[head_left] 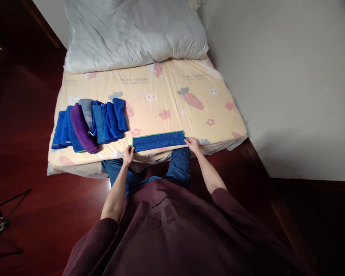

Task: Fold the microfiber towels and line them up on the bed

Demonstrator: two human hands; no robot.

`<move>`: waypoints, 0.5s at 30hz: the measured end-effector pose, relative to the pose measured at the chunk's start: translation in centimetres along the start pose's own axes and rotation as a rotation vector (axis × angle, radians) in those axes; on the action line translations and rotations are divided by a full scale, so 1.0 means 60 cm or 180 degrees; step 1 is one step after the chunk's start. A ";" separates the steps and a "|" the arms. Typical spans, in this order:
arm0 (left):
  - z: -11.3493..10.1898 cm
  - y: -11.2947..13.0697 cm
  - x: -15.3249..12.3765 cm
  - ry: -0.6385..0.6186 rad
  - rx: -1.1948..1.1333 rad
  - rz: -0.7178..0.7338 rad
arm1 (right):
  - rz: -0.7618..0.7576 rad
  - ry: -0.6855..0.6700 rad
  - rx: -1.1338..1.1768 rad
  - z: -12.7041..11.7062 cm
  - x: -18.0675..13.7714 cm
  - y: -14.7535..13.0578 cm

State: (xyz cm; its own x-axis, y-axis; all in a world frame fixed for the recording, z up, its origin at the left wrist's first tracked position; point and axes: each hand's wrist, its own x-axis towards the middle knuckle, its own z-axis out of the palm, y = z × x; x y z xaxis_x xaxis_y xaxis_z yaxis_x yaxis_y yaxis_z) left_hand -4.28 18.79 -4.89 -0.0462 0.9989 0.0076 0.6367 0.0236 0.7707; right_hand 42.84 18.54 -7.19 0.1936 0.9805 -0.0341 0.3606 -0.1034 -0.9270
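A blue towel with a green edge (159, 141) lies folded into a long narrow strip at the near edge of the bed (172, 111). My left hand (128, 155) pinches its left end, fingers closed on the cloth. My right hand (192, 144) grips the right end in the same way. Both arms reach forward from my maroon shirt, with my knees in blue jeans against the mattress.
A row of several folded towels (89, 124), blue, purple and grey, lies overlapping on the bed's left side. A large grey pillow (132, 32) sits at the head. A white wall runs along the right. A black stand's legs (2, 222) rest on the dark wood floor at left.
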 end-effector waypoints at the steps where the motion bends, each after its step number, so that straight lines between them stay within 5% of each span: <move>1: 0.000 0.000 0.000 -0.0004 -0.0002 0.0007 | 0.0004 -0.0009 -0.0011 0.000 0.000 -0.001; 15: -0.004 -0.002 -0.001 0.0008 -0.0034 0.0048 | 0.0024 -0.0086 0.0095 -0.011 -0.002 -0.010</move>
State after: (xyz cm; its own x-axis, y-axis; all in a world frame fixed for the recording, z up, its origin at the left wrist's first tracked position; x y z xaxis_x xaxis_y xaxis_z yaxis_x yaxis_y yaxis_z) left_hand -4.54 18.72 -4.84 -0.0386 0.9990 0.0210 0.6291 0.0080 0.7773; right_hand 43.18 18.37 -6.42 0.1713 0.9839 -0.0509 0.3318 -0.1062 -0.9374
